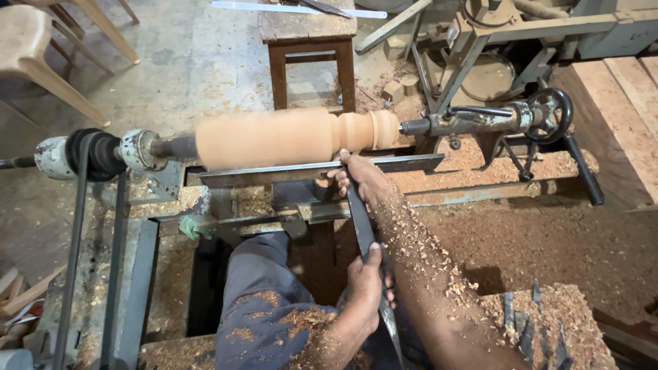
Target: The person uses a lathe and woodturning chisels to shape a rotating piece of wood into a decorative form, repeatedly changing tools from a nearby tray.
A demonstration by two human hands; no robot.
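A pale wooden workpiece spins, blurred, on a lathe, with turned beads and grooves at its right end. My right hand rests on the metal tool rest, pressing the tip of a long dark chisel against the wood near the beads. Lower down, close to my body, my left hand grips the same chisel. Wood shavings cover my right forearm and my trouser leg.
The headstock pulley and belt are at the left, the tailstock with a handwheel at the right. Behind the lathe stand a wooden stool and a plastic chair. Several chisels stick out of sawdust at lower right.
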